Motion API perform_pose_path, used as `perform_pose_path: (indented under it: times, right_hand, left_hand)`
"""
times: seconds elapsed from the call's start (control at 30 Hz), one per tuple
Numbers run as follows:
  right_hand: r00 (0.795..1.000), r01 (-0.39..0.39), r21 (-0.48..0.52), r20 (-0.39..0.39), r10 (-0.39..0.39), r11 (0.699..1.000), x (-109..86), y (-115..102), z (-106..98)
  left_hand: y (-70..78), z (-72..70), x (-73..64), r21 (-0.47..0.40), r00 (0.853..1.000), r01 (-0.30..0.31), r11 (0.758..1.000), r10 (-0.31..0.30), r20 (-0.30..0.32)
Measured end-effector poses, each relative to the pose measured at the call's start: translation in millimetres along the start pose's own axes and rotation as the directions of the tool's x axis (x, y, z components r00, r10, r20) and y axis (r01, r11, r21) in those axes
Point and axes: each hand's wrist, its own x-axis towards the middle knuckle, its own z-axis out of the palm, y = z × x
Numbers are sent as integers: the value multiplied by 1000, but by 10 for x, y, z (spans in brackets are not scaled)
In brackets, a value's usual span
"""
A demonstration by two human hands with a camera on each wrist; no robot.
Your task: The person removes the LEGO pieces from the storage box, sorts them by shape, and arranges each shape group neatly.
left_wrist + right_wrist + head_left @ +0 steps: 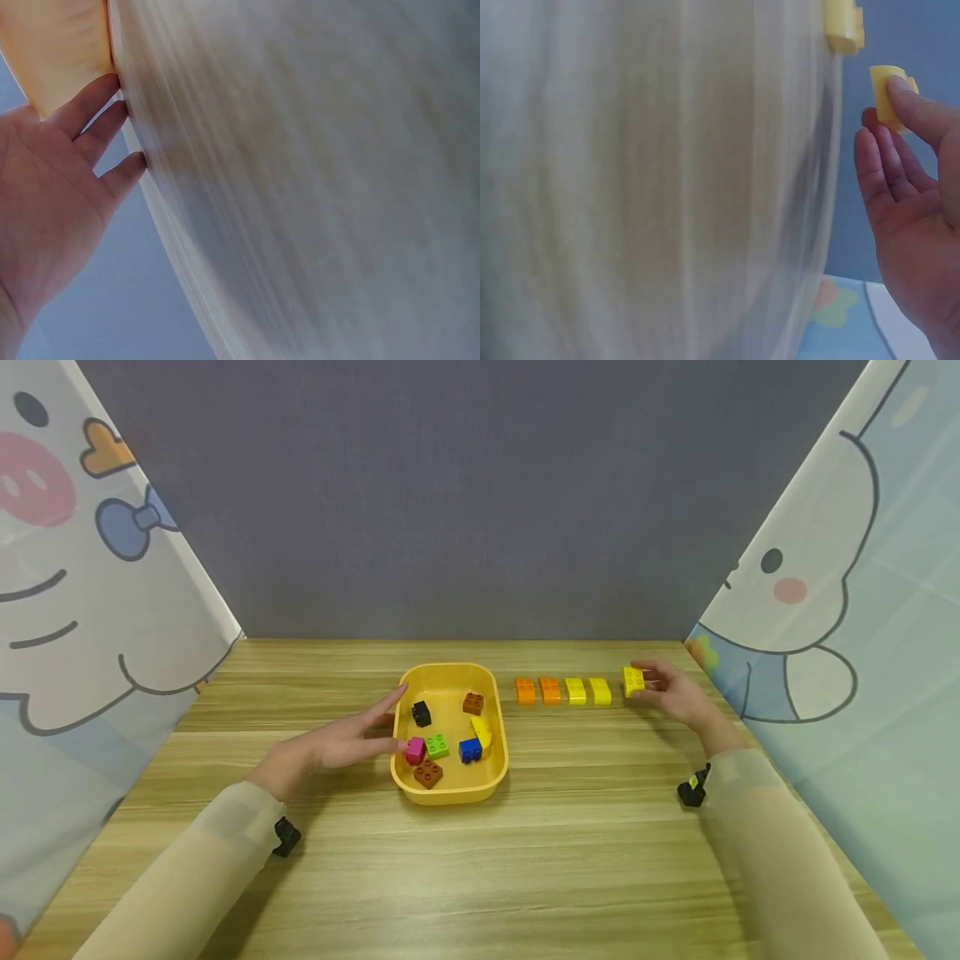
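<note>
The right hand (675,695) pinched a yellow brick (633,680) between the thumb and the fingertips, its other fingers loose; the right wrist view showed the brick raised off the table (570,852). It hung just beyond the right end of a row on the far part of the table, where a first orange brick (525,691), a second orange brick (550,691), a first yellow block (575,691) and a second yellow block (600,691) stood side by side from left to right, with slim gaps. Placing it well seemed to call for lowering it flat, studs upward, in line with its neighbours and with a like gap, the loose fingers held clear of the row; a light pinch would probably do, and letting go straight upward should avoid nudging it. The left hand (341,739) was spread, thumb and forefinger apart, against the left side of the yellow tray (450,797), gripping no brick. That light touch seemed right for steadying the tray, since a hard push could slide it rightward into the row; inside lay a blue brick (470,750), a green brick (437,746) and other pieces.
</note>
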Motion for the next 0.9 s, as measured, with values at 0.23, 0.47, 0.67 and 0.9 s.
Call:
perform_pose_path:
  times: [0.23, 0.47, 0.67, 0.9]
  right_hand:
    - [998, -30, -71, 60, 34, 997, 33, 128, 1]
    - [995, 3, -118, 100, 9, 993, 87, 176, 19]
    - [991, 65, -120, 124, -50, 991, 147, 210, 65]
    - [989, 63, -95, 138, -49, 993, 148, 218, 105]
  left_hand:
    - [9, -2, 4, -6, 1000, -1, 1000, 1, 0]
    - [-2, -5, 9, -1, 1000, -2, 1000, 2, 2]
    - [-17, -8, 5, -7, 1000, -5, 1000, 5, 3]
    - [-10, -2, 14, 3, 1000, -8, 1000, 8, 0]
